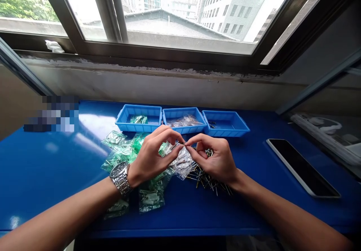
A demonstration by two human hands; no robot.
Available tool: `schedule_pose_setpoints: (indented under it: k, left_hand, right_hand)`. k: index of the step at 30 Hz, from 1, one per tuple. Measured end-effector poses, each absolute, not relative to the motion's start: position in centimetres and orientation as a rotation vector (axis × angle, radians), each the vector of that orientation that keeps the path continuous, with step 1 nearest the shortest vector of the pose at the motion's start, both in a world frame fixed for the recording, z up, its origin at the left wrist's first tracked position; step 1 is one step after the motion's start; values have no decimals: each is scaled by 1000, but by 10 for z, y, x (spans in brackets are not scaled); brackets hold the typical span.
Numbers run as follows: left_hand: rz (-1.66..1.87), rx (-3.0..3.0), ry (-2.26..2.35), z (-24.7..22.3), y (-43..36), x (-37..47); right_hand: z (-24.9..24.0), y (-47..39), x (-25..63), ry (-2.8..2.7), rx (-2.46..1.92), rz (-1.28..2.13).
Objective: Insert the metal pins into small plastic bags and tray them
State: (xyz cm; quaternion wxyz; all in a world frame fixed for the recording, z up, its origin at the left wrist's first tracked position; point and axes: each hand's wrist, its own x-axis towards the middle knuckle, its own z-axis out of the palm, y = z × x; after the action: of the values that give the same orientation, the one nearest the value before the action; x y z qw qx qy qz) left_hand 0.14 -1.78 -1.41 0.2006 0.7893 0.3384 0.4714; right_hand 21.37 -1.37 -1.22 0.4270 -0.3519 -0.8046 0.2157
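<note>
My left hand [158, 151], with a metal watch [120, 174] on its wrist, pinches thumb to forefinger. Its fingertips meet those of my right hand [213, 155], which is pinched as well. Between them is a tiny dark thing, too small to make out. Below lie clear plastic bags [182, 164] of thin parts. Green-tinted bags [151, 197] with pale pieces inside spread under and around my left hand. Under my right hand is a loose heap of thin metal rods [207, 179], some with yellowish ends, partly hidden by the hand.
Behind my hands, three blue trays stand in a row: a left tray [120, 121] with a green bag, a middle tray [184, 130] with clear bags, and a right tray [228, 132] with a few rods. A phone [301, 168] lies right on the blue table [64, 176].
</note>
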Motion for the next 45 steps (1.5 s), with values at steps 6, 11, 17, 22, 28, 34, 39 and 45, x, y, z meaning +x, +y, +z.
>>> schedule_pose_setpoints:
  k: [6,11,17,22,28,34,39,45]
  left_hand:
    - [1251,2220,942,-15,-18,3]
    - [1183,2296,851,-16,-19,5]
    - [1239,2210,896,-14,-19,4]
    - [1323,2172,916,-14,-19,3]
    - [1302,2195,897,-12,-21,3]
    - [1331,2187,895,-13,-20,4]
    - [1331,2178,939,-16,-19,3]
    - [1220,2228,869,-16,-20,5]
  right_hand:
    - [-8,-17,214,-1988,-808,321]
    - [-8,-21,212,-2044,-697,214]
    - [-6,-18,214,-2002,-795,293]
    - [-9,-15,214,-2002,-833,451]
    - [-17,-14,213,-2054,-862,598]
    - [-16,-14,213,-2007,-826,539]
    - [-11,-16,214,-1958,-793,382]
    - [-9,-19,213,-1984,-696,241]
